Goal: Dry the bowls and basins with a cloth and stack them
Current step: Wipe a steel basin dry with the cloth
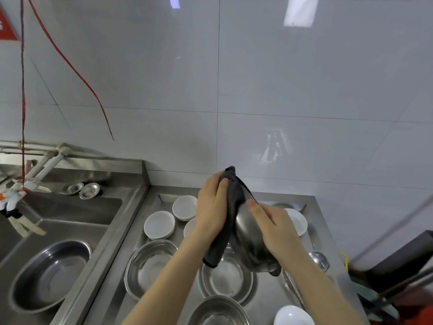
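The bench (pixel 311 233) is crowded: white bowls (pixel 159 225) fill its far part, steel basins (pixel 150 266) its near part, with only narrow strips of bare metal between them. A ladle (pixel 318 260) lies along the right edge. The air above the dishes is taken up by both hands and a tilted basin (pixel 250 235) wrapped in a dark cloth (pixel 230 207). The sink (pixel 70 214) on the left has open room behind its one large basin (pixel 50 275) (a pipe (pixel 46 167) crosses its far corner).

I count five white bowls (pixel 159 224) and five steel basins (pixel 150 266), including the one in the sink and the one I hold, plus two small steel dishes (pixel 89 190), one ladle (pixel 318 260) and one dark cloth (pixel 230 207).
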`<state>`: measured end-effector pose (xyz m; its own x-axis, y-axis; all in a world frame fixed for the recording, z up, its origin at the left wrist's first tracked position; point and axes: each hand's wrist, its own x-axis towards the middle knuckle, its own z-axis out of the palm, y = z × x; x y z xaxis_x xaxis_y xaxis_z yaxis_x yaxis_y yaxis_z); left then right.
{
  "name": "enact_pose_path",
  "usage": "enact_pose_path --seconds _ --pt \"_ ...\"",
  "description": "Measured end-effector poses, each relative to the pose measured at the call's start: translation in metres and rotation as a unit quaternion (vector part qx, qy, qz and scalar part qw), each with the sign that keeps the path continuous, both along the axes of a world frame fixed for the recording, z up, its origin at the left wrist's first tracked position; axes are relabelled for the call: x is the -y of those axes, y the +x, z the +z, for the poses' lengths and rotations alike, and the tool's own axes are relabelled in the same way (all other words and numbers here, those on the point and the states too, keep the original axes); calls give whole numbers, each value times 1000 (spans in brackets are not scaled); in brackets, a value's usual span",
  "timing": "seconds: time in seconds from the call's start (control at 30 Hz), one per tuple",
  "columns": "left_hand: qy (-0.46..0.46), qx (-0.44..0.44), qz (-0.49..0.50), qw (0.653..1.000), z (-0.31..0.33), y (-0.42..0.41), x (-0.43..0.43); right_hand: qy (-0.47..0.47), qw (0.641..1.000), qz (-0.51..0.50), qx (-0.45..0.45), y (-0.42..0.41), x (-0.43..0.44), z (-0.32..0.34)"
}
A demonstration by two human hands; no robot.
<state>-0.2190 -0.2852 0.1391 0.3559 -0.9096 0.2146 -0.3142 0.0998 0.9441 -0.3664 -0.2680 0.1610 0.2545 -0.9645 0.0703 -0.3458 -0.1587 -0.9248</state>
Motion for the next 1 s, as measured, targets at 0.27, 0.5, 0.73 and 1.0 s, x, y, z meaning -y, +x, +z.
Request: enact_pose_path --seconds 0.27,0.5,0.73,1.0 --pt "-137 201 53 968 -26 -50 -32 183 951 -119 219 2 27 7" --pt "-100 178 82 975 -44 -35 -23 270 886 -151 346 -10 35 -9" --pt "15 -83 49 995 -24 12 0 309 899 -100 294 -38 24 -21" --pt "-67 213 20 975 -5 2 -7 265 925 -76 262 -31 23 -16"
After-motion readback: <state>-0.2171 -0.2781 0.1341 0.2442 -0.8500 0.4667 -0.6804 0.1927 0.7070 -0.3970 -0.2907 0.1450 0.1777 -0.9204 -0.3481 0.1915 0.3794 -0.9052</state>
